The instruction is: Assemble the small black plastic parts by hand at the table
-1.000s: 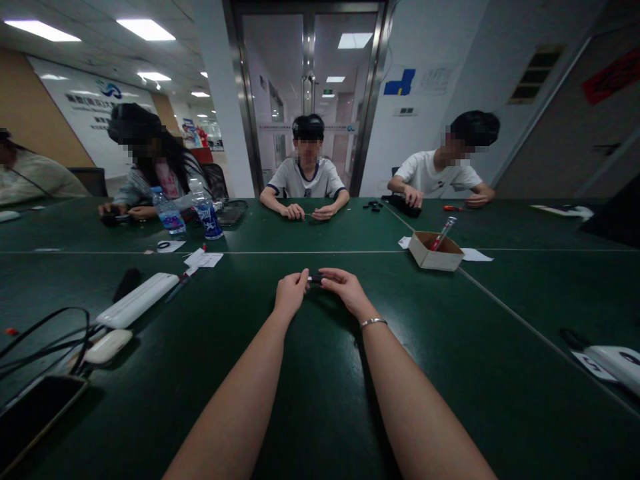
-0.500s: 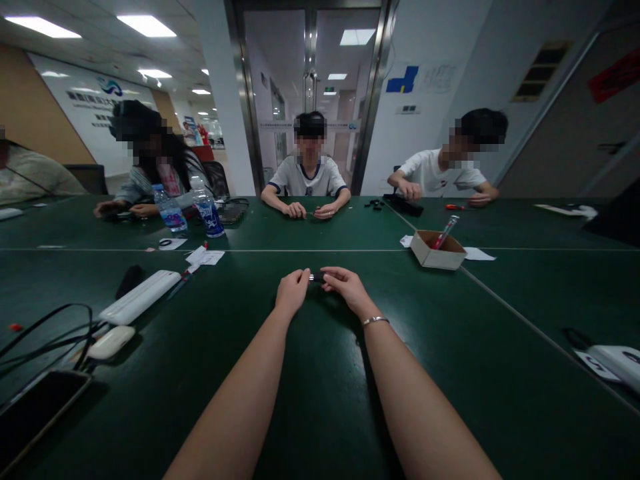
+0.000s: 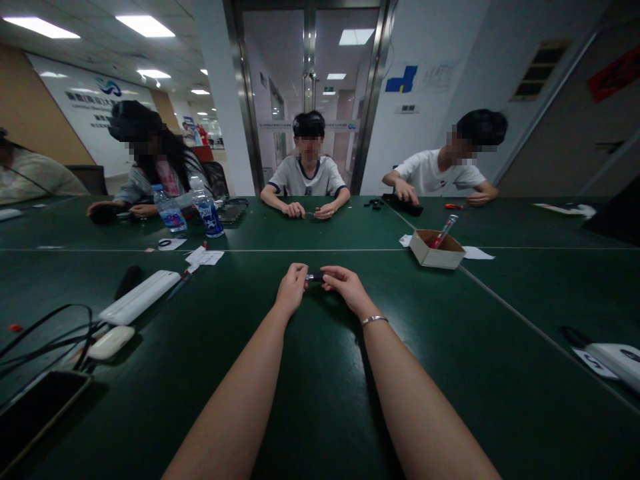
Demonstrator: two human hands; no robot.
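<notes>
Both my arms reach forward over the dark green table. My left hand and my right hand meet at the table's middle, fingers pinched on the two ends of a small dark part with a pale metallic bit between them. The part is too small to name. A thin bracelet circles my right wrist.
An open cardboard box with a red-handled tool stands to the right. To the left lie a white bar, cables, a phone and two water bottles. Three people sit across the table, hands on small parts.
My left hand's fingers have shifted slightly along the small part and my hands sit a little higher in view. Little else has moved.
</notes>
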